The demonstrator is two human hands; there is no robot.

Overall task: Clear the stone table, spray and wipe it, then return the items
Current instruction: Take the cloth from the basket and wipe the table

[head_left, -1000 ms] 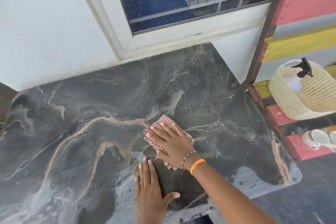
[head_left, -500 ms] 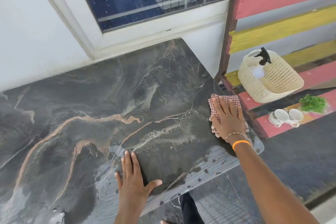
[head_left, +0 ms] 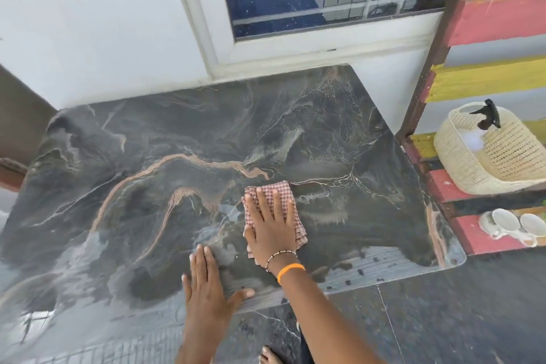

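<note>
The right hand (head_left: pixel 270 229) lies flat with fingers straight and spread, pressing a checked cloth (head_left: pixel 276 213) onto the middle of the stone table (head_left: pixel 147 156). The left hand (head_left: pixel 206 289) rests open near the front edge. On the bench (head_left: pixel 484 236) beside it, a basket (head_left: pixel 484 162) holds what looks like a spray bottle (head_left: pixel 487 115), with cups (head_left: pixel 517 224) nearby.

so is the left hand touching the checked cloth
Apart. The head view shows the left hand flat on the stone table, bare stone between its fingertips and the checked cloth under the right hand.
</note>
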